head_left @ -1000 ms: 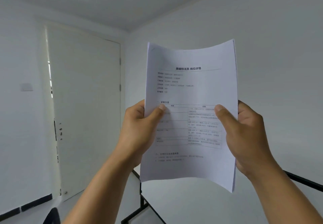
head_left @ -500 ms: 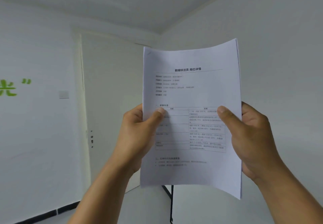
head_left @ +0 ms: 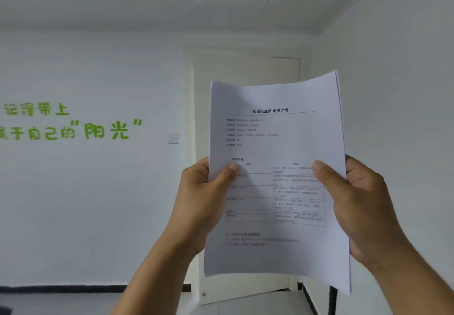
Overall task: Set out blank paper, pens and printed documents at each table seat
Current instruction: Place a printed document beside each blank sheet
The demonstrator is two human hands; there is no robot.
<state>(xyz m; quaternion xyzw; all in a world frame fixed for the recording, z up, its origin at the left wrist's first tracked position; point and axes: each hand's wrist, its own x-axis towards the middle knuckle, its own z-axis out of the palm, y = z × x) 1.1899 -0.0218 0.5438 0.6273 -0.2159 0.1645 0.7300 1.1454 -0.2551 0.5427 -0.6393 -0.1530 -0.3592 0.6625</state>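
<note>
Green wall lettering point(head_left: 71, 125) now fills the frame's left as the view swings; both the left hand point(head_left: 204, 196) and right hand point(head_left: 356, 204) still pinch the printed documents point(head_left: 275, 142) centre-right, no table seat in sight yet.

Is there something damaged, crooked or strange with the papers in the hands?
Nothing is damaged. The printed documents are held upright by the left hand and right hand. The sheets only bow a little at the top edge, and the page edges at the right fan out slightly.
</note>
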